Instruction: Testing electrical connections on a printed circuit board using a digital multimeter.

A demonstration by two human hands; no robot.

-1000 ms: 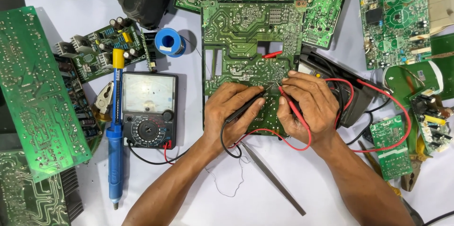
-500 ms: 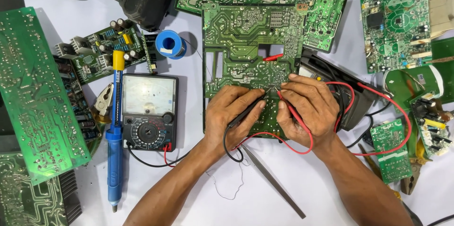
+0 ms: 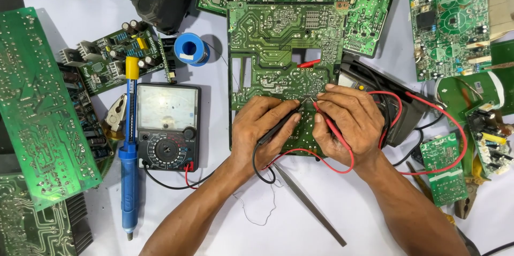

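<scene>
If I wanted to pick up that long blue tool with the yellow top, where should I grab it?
Probably hold the blue desoldering pump around its thick blue barrel, coming from above. It lies flat on the table, beside the analog meter, with its narrow tip pointing toward you, so the wide middle seems easiest to grip.
</scene>
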